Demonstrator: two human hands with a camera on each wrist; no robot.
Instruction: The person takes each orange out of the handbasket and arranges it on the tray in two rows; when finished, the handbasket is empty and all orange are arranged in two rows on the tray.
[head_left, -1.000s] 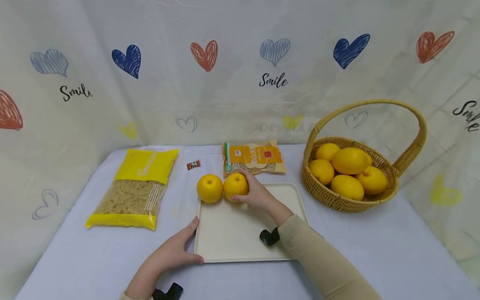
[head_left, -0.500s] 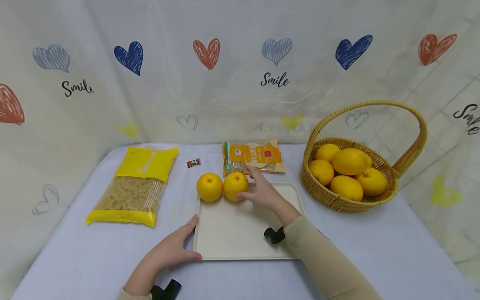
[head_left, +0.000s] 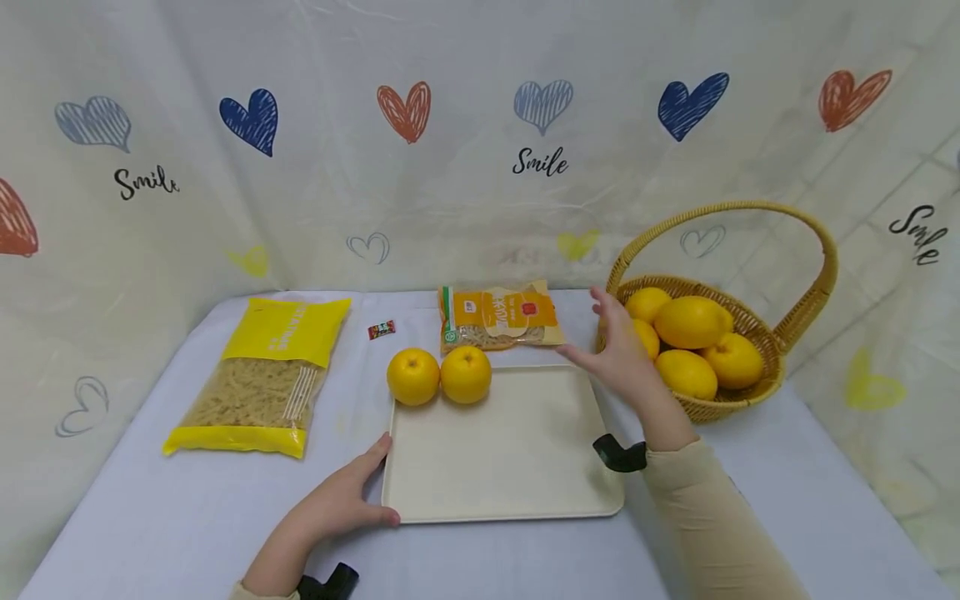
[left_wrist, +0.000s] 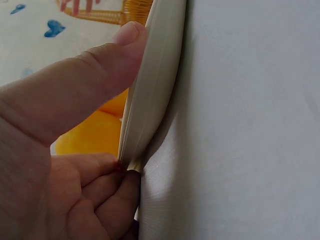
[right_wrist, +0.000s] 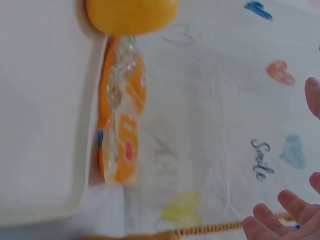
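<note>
Two oranges (head_left: 466,375) sit side by side at the far left corner of a cream rectangular tray (head_left: 502,467). At the tray's near left corner my left hand (head_left: 337,502) grips the rim, thumb on the front edge and fingers along the left side; the left wrist view shows this tray edge (left_wrist: 157,85) between them. My right hand (head_left: 626,358) holds nothing and hovers before the left side of a wicker basket (head_left: 780,350), fingers spread. Several yellow fruits (head_left: 693,322) fill the basket, some partly hidden behind the hand.
Behind the tray lies an orange snack packet (head_left: 501,317). A small red wrapped candy (head_left: 381,330) is left of it, and a large yellow bag of pasta-like pieces (head_left: 258,379) lies at the left. The basket's tall handle (head_left: 750,206) arches up near the back curtain.
My right hand has let go of the right-hand orange and moved right to the basket. Both oranges stay on the tray, and my left hand keeps its place at the corner.
</note>
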